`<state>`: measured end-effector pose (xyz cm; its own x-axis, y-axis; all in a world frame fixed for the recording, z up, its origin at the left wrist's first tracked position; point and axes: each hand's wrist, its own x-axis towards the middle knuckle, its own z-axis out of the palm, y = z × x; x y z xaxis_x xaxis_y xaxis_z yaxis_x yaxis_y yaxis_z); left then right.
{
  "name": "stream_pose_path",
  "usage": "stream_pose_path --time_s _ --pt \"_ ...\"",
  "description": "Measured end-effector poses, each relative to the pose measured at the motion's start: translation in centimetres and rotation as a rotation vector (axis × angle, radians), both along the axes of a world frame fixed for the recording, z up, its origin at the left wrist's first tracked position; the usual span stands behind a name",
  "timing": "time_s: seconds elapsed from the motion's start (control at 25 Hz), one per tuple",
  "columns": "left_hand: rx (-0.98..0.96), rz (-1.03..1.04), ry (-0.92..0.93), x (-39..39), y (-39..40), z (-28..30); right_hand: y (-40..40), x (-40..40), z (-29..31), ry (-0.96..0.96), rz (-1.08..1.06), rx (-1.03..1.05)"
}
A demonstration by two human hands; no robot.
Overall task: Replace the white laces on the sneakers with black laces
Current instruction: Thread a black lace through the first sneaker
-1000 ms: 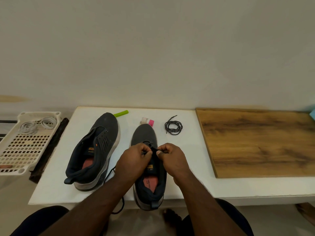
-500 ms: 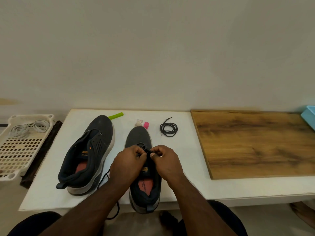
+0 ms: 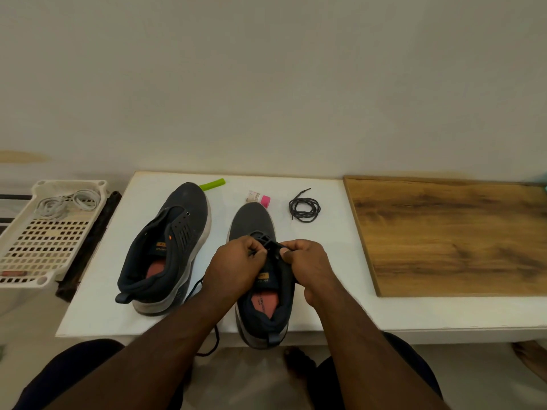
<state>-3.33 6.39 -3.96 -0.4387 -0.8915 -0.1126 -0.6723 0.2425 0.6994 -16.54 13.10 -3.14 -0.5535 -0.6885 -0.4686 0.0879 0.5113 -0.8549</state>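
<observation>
Two dark grey sneakers stand on a white table (image 3: 100,300). The left sneaker (image 3: 168,247) has no lace and leans a little. Over the eyelet area of the right sneaker (image 3: 251,220) my left hand (image 3: 236,267) pinches a black lace (image 3: 211,341) whose loose end trails off the table's front edge. My right hand (image 3: 305,264) grips the sneaker's eyelet flap beside it. A second black lace (image 3: 305,207) lies coiled behind, to the right. White laces (image 3: 68,202) sit in a white basket (image 3: 17,241) at the left.
A green marker (image 3: 212,184) and a small pink-capped bottle (image 3: 260,198) lie at the table's back. A wooden board (image 3: 453,235) covers the table's right part. A dark bar (image 3: 88,247) lies between basket and table. My knees and a bare foot (image 3: 296,362) show below the edge.
Both hands stay on the right sneaker's eyelets, working the black lace with small finger movements. The camera view has shifted slightly; nothing else has moved.
</observation>
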Motion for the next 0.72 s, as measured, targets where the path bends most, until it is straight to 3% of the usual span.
stream_pose_path --time_s 0.52,0.72 --pt "-0.067 -0.04 -0.078 -0.8 0.4 0.7 0.2 0.4 0.7 0.079 0.072 -0.042" --pt "-0.045 -0.019 -0.037 -0.7 0.2 0.3 0.6 -0.4 2.0 -0.204 0.028 -0.024"
